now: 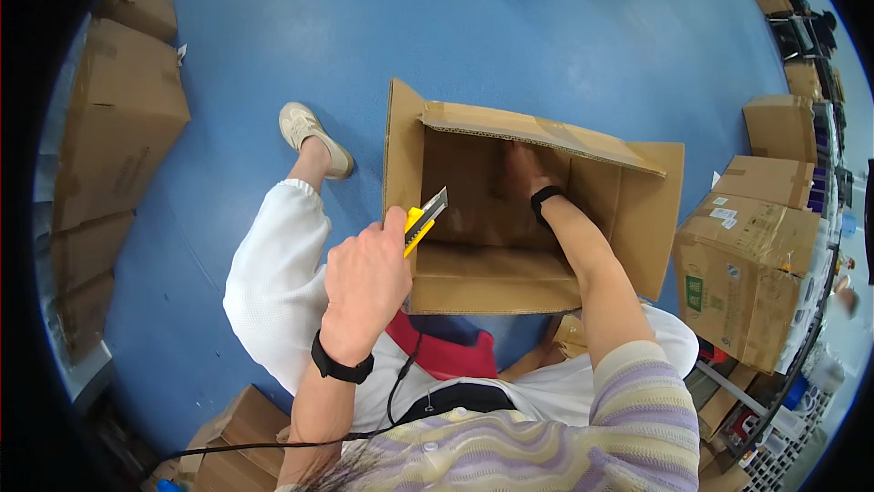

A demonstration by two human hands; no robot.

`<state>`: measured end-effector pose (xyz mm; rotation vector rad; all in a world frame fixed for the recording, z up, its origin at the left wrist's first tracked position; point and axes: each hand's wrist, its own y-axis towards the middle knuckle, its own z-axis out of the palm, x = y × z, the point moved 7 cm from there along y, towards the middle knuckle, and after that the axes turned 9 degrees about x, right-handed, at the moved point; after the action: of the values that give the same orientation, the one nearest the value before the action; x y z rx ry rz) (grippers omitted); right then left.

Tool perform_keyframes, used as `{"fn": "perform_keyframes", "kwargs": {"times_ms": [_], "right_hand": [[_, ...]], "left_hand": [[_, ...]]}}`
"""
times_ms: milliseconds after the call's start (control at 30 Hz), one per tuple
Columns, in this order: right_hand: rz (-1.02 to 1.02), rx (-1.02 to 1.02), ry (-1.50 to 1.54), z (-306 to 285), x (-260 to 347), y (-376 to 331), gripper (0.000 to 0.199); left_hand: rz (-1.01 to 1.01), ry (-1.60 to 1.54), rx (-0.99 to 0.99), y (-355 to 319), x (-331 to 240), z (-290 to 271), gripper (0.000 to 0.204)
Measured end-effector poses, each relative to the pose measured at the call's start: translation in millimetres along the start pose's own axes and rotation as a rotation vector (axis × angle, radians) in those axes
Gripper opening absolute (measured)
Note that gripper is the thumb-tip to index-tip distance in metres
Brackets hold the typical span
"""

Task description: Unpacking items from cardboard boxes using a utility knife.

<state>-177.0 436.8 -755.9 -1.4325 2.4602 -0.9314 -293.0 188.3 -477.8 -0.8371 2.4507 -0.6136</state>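
An open cardboard box (648, 219) stands in front of me between my legs, its flaps folded outward at the sides and the far flap leaning over the opening. My left hand (367, 278) is closed around a yellow box cutter (421, 226) beside the box's left flap. The cutter's blade is out and points up and to the right, over the opening. Deep in the box, my right hand (525, 169) reaches toward the far wall. Shadow and the far flap obscure its fingers, so I cannot make out whether they hold anything.
Stacked cartons (127, 119) line the left side. More cartons (751, 264) stand at the right beside a shelf of goods. A red object (446, 353) lies between my legs, and a black cable (273, 445) crosses my left forearm. The floor (455, 19) is blue.
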Motion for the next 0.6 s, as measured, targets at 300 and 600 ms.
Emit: {"fn": "perform_keyframes", "kwargs": {"times_ms": [300, 600], "right_hand": [[-0.035, -0.191, 0.155, 48, -20, 9, 0.09], [-0.117, -0.111, 0.115, 24, -34, 15, 0.071]], "left_hand": [[0.016, -0.009, -0.037, 3, 1, 5, 0.028], [0.072, 0.031, -0.08, 1, -11, -4, 0.021]]}}
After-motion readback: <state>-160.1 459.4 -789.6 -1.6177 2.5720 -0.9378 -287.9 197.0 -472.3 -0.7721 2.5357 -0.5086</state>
